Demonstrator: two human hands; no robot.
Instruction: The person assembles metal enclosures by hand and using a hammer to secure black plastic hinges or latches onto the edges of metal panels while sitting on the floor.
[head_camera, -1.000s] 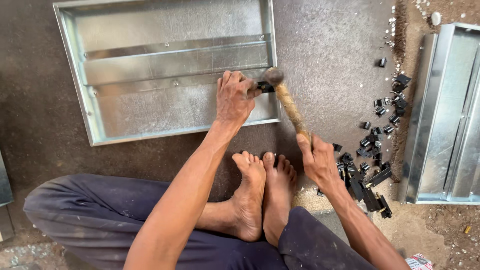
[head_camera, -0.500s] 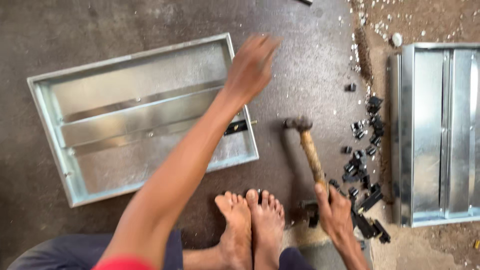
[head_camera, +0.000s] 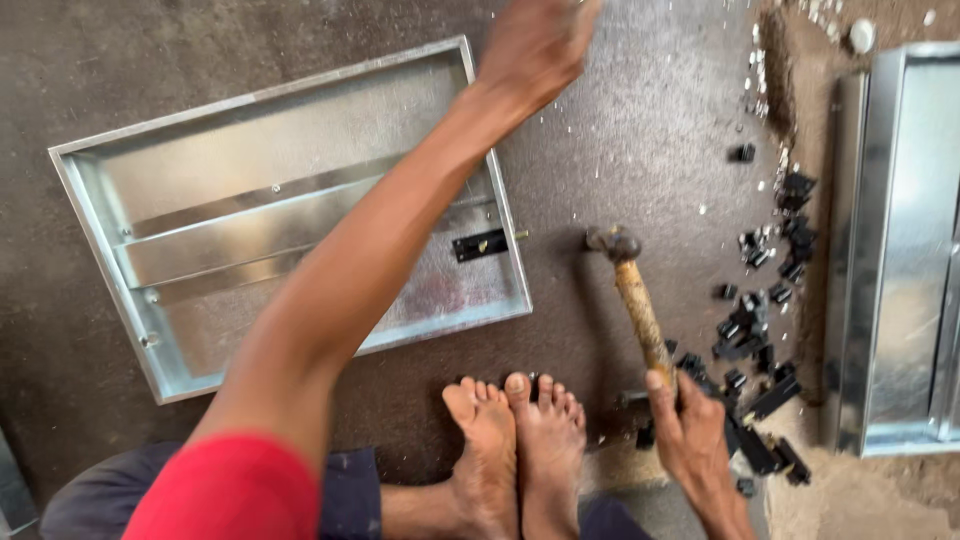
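My right hand (head_camera: 692, 425) grips the wooden handle of a hammer (head_camera: 636, 300), whose metal head rests on the dark floor to the right of a shallow galvanised metal tray (head_camera: 200, 230). A small black latch (head_camera: 480, 244) sits inside the tray near its right wall. My left hand (head_camera: 535, 40) is stretched out far above the tray at the top edge of the view, blurred and partly cut off; I cannot tell what its fingers do. My bare feet (head_camera: 520, 440) rest on the floor below the tray.
Several small black metal pieces (head_camera: 760, 330) lie scattered on the floor right of the hammer. A second galvanised tray (head_camera: 890, 250) lies along the right edge. White flecks and sandy debris (head_camera: 780, 70) cover the upper right floor.
My left hand has left the latch in the tray and reached far forward. The hammer has swung away from the tray and now rests on the floor to its right.
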